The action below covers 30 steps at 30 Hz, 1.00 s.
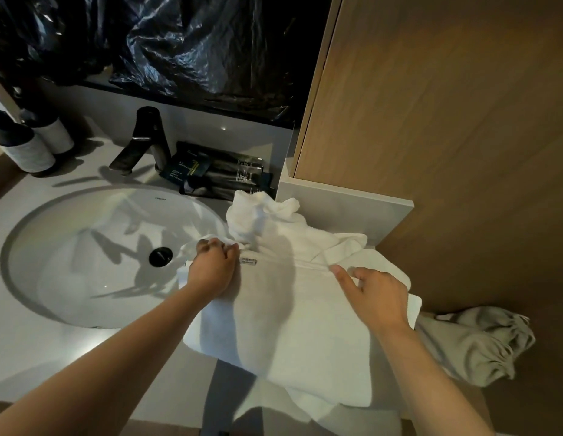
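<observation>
So the white towel [289,309] was lying half-folded on the counter [53,357], just right of the sink [85,247], one corner hanging over the basin. Left hand [214,269] had its fingers curled tight round a bunched edge at the basin side. Right hand [377,297] sat on the towel's right part, thumb stuck out, fingers bent onto a fold; couldn't tell if it was actually pinching. Little sewn tag [248,262] beside the left hand, print too small to read. Same with the sink's logo [160,199] and the dark amenity packets [217,174] by the black tap [145,140].
</observation>
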Available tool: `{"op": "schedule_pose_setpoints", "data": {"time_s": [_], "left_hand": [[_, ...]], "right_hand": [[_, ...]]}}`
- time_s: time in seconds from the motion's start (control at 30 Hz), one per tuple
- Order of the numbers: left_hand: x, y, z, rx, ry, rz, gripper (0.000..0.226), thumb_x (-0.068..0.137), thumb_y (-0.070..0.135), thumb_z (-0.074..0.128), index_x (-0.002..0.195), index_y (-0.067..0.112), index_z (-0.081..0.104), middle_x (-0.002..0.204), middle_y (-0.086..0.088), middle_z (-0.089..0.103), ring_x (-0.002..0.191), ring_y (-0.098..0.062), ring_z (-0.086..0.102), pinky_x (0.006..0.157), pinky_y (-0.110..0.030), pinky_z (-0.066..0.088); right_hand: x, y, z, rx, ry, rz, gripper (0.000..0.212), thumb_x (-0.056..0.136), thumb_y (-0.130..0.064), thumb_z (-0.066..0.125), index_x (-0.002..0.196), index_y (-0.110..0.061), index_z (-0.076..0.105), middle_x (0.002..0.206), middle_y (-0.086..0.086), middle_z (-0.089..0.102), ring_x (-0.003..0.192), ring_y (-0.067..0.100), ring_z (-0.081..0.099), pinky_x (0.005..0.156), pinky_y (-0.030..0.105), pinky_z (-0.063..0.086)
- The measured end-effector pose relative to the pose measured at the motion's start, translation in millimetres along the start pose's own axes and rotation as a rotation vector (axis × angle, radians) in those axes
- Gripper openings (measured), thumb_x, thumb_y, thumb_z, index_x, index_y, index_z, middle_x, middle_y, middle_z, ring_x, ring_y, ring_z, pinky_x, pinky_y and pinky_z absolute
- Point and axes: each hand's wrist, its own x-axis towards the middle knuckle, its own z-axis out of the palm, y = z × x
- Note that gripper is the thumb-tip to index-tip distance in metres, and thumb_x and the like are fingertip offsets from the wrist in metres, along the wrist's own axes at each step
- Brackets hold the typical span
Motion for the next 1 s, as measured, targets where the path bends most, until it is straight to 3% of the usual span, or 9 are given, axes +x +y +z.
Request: {"op": "schedule_pose_setpoints", "data": {"time_s": [0.17,0.27,0.37,0.5,0.63,0.7,0.8,0.9,1.0], "left_hand": [[-6.7,1.9,-0.2,0.119,0.123,0.181,0.036,0.096,0.033,0.048,0.118,0.006,0.052,0.127,-0.015,0.046,0.116,-0.037,0.047,0.094,-0.042,0.04],[-7.7,10.7,-4.1,0.243,0.161,0.575,0.038,0.097,0.04,0.041,0.119,0.015,0.059,0.123,-0.006,0.058,0.118,-0.03,0.049,0.1,-0.042,0.036],[-12.3,27.6,-0.2,0.38,0.003,0.815,0.037,0.097,0.041,0.035,0.111,0.02,0.063,0.106,-0.001,0.062,0.101,-0.023,0.058,0.092,-0.039,0.039],[-19.3,39.5,15.8,0.374,-0.04,0.793,0.038,0.097,0.041,0.044,0.104,0.009,0.063,0.099,-0.008,0.058,0.093,-0.028,0.056,0.086,-0.038,0.041],[-17.6,43.7,16.9,0.418,-0.087,0.751,0.038,0.095,0.046,0.049,0.121,0.018,0.053,0.115,-0.003,0.058,0.109,-0.026,0.051,0.092,-0.036,0.04],[-14.0,51.0,9.0,0.44,-0.186,0.731,0.038,0.094,0.049,0.049,0.12,0.021,0.051,0.114,-0.002,0.062,0.106,-0.025,0.055,0.088,-0.035,0.041],[-11.8,60.9,-18.4,0.357,-0.3,0.777,0.038,0.086,0.053,0.062,0.098,0.016,0.057,0.089,0.0,0.065,0.081,-0.02,0.057,0.069,-0.028,0.041],[-17.6,69.3,-53.8,0.348,-0.233,0.956,0.046,0.082,0.057,0.064,0.074,0.012,0.054,0.072,0.002,0.057,0.069,-0.016,0.048,0.064,-0.028,0.038],[-30.0,88.4,-89.2,0.377,-0.143,1.077,0.046,0.085,0.059,0.054,0.084,0.014,0.062,0.082,0.006,0.054,0.075,-0.01,0.045,0.068,-0.024,0.033]], "right_hand": [[-2.2,7.8,-1.6,-0.079,0.026,0.036,0.083,0.084,-0.079,0.011,0.061,-0.013,0.054,0.047,-0.004,0.049,0.053,0.017,0.052,0.07,0.034,0.046],[-3.5,6.4,-0.1,-0.032,0.023,0.017,0.058,0.091,-0.067,0.029,0.068,-0.018,0.05,0.067,-0.005,0.052,0.074,0.02,0.052,0.08,0.039,0.041],[-4.4,7.1,-2.0,0.141,-0.034,-0.052,0.039,0.096,-0.054,0.039,0.083,-0.021,0.057,0.082,-0.007,0.055,0.084,0.018,0.05,0.081,0.037,0.038],[-9.8,17.8,-9.4,0.143,-0.093,-0.102,0.041,0.095,-0.055,0.039,0.095,-0.022,0.064,0.086,-0.01,0.055,0.091,0.018,0.054,0.088,0.039,0.041],[-14.9,27.8,-17.7,0.043,-0.16,-0.043,0.066,0.09,-0.069,0.032,0.122,-0.019,0.06,0.096,-0.007,0.065,0.101,0.017,0.059,0.096,0.038,0.037],[-17.8,27.2,-25.9,0.056,-0.122,-0.08,0.069,0.085,-0.074,0.03,0.11,-0.02,0.062,0.081,-0.012,0.065,0.084,0.012,0.061,0.091,0.037,0.037],[-23.9,18.1,-48.7,0.114,0.062,-0.15,0.044,0.083,-0.074,0.039,0.079,-0.032,0.052,0.056,-0.024,0.04,0.057,-0.004,0.041,0.071,0.031,0.035],[-23.7,10.1,-78.2,0.12,0.15,-0.197,0.043,0.084,-0.075,0.041,0.066,-0.037,0.032,0.058,-0.02,0.04,0.061,-0.002,0.039,0.062,0.03,0.029],[-10.2,0.8,-110.6,0.071,0.197,-0.24,0.052,0.087,-0.075,0.036,0.068,-0.027,0.045,0.066,-0.015,0.043,0.067,0.013,0.043,0.071,0.036,0.035]]}}
